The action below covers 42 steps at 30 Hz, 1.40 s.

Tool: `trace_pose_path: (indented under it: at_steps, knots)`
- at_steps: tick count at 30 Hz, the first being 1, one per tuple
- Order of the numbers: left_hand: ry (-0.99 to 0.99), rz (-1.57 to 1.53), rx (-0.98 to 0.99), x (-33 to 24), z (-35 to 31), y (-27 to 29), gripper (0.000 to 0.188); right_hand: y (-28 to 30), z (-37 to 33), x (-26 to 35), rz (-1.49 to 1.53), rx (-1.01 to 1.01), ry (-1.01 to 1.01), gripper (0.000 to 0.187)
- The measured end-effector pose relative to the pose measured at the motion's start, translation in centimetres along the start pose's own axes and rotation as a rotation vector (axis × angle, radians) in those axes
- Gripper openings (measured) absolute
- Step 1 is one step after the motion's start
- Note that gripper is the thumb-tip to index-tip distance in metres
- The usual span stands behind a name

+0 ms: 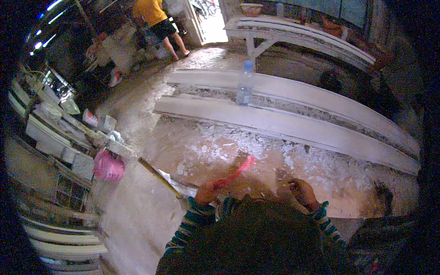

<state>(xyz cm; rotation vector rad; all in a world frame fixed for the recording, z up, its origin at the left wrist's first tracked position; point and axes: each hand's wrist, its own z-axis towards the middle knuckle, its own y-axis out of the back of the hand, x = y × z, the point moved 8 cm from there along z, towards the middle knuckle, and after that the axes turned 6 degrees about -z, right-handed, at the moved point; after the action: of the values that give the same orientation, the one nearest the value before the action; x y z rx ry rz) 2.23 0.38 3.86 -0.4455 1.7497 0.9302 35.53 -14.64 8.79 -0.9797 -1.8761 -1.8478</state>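
Observation:
Closed around a long red handle-like tool, my left hand is over the brown, plaster-strewn work surface. The tool slants away to the right, and its kind is too blurred to tell. My right hand is over the same surface, its fingers curled together. Something dull and brownish lies at its fingertips, too dark to make out. White flakes and crumbs of plaster are scattered beyond both hands. Left of my left hand, a brown stick slants across the edge of the work surface.
Two long white moulding strips run across beyond the crumbs; a clear plastic bottle with a blue cap stands among them. A white bench stands behind. Leftward are a pink bucket and stacked blocks. A person stands near the doorway.

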Motion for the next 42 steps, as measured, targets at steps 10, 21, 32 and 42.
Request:
trace_pose_path:
  at_steps: [10, 21, 32, 42]
  knots:
    - [-0.362, 0.429, -0.145, -4.3, 0.8, 4.6, 0.035, -4.0, 0.8, -0.4, 0.238, 0.089, -0.097, 0.033]
    - [-0.655, 0.513, 0.515, -10.8, 5.8, -21.7, 0.045, -5.7, 1.1, -4.0, 1.074, -0.217, -0.182, 0.056]
    - [-0.697, 0.063, 0.662, -11.4, 4.4, -20.2, 0.046, 2.6, -2.2, -17.3, 0.918, -0.493, -0.323, 0.08]
    - [-0.357, 0.039, 0.185, -4.6, 1.2, -8.8, 0.042, -0.2, 1.5, -18.0, 0.844, -0.786, -0.279, 0.062]
